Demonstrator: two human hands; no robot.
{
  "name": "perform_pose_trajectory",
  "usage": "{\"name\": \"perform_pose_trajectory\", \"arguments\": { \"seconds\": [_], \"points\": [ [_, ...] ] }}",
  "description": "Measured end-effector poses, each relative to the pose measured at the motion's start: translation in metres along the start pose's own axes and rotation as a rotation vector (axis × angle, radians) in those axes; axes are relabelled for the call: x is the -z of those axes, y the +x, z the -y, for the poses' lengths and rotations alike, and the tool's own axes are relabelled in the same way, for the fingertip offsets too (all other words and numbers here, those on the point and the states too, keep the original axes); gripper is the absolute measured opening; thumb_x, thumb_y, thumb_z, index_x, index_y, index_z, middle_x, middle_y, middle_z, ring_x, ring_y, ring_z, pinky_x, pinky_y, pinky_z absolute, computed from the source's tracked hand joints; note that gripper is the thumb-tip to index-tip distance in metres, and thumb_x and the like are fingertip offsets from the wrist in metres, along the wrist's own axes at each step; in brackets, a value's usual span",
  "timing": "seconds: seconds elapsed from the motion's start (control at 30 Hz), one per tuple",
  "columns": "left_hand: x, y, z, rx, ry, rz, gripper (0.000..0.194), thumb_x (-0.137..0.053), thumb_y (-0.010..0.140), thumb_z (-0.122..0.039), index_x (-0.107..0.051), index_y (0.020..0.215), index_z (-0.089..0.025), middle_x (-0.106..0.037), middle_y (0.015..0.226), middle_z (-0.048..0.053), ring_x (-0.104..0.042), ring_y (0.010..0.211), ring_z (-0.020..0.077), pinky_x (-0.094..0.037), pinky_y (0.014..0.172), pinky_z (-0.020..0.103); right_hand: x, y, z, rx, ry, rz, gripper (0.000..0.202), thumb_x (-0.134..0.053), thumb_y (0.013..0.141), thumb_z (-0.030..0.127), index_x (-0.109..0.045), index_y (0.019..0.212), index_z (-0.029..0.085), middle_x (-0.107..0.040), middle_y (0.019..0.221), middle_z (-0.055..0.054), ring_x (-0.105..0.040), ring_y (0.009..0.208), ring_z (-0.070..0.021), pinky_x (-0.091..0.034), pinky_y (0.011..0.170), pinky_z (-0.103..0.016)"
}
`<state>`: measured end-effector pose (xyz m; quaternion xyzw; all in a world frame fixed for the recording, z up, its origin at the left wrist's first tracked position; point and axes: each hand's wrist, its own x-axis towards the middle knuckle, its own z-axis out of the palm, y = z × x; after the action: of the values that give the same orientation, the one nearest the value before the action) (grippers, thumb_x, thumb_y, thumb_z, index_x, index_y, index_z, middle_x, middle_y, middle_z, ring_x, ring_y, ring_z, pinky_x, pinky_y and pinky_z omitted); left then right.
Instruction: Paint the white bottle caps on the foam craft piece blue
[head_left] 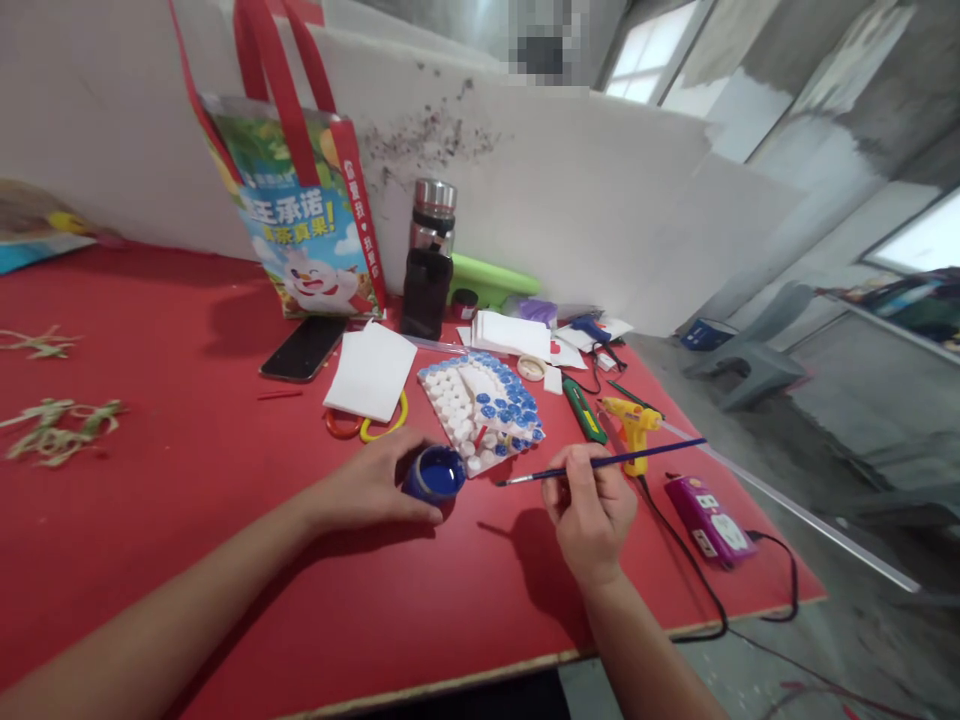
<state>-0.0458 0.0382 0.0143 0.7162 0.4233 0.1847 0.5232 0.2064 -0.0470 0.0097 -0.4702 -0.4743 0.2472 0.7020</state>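
My left hand (386, 480) is wrapped round a small open jar of blue paint (438, 474) over the red table. Between the fingers of my right hand (589, 505) is a thin blue paintbrush (559, 472), its tip pointing left towards the jar and not touching it. Just beyond both hands lies a flat piece covered in small round knobs (480, 405). The knobs on its left are white, while many at the top and right are blue. A small red strip shows near its lower middle.
White paper (371, 370) partly covers yellow and red scissor handles (386, 425). Behind stand a bottle (429, 260) and a shopping bag (315, 230) beside a phone (304, 348). At right are a green cutter (583, 410), yellow glue gun (636, 428) and purple power box (709, 520) with cables.
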Motion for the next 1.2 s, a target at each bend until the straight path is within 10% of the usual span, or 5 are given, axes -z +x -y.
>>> {"name": "perform_pose_trajectory", "arguments": {
  "seconds": [0.3, 1.2],
  "points": [
    [0.009, 0.006, -0.008, -0.036, 0.01, 0.064, 0.061, -0.095, 0.065, -0.026, -0.077, 0.123, -0.026, -0.08, 0.121, 0.008, -0.077, 0.113, 0.0348, -0.063, 0.092, 0.042, 0.005, 0.024, 0.048, 0.087, 0.072, 0.24, 0.013, -0.069, 0.107, 0.029, -0.07, 0.097, 0.02, -0.077, 0.073, -0.001, -0.057, 0.04, -0.0085, -0.044, 0.037, -0.02],
    [-0.001, 0.009, 0.017, -0.24, 0.051, -0.049, 0.069, -0.096, 0.074, -0.036, -0.072, 0.138, -0.027, -0.076, 0.138, 0.008, -0.071, 0.13, 0.0347, -0.056, 0.115, 0.049, -0.02, 0.012, -0.006, 0.21, -0.254, 0.428, 0.02, -0.061, 0.112, 0.027, -0.062, 0.092, 0.023, -0.07, 0.074, 0.004, -0.062, 0.043, -0.0067, -0.047, 0.048, -0.021]
  ]
}}
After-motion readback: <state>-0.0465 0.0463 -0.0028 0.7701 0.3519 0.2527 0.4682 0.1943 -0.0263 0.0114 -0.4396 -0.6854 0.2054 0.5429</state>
